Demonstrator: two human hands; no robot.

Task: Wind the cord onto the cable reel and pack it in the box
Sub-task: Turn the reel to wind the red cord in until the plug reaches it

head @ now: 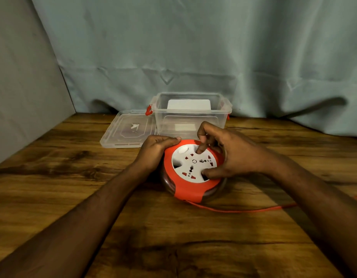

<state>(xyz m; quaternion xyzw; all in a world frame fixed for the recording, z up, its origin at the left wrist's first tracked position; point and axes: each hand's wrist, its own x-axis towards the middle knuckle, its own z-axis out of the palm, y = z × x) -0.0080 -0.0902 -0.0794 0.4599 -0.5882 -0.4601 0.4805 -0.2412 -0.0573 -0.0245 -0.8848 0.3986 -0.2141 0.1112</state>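
Note:
A round orange cable reel (188,190) with a white socket face lies flat on the wooden table (73,177). My left hand (153,151) grips its left rim. My right hand (229,151) reaches over the white face, with a fingertip in a recess at the top and the thumb in a recess at the lower right. An orange cord (243,210) leaves the reel's front and trails off to the right, passing under my right forearm. Behind the reel stands a clear plastic box (191,115), open at the top, with red latches.
The box's clear lid (127,130) lies flat on the table to the left of the box. A grey-blue cloth hangs behind the table, and a grey panel closes off the left side.

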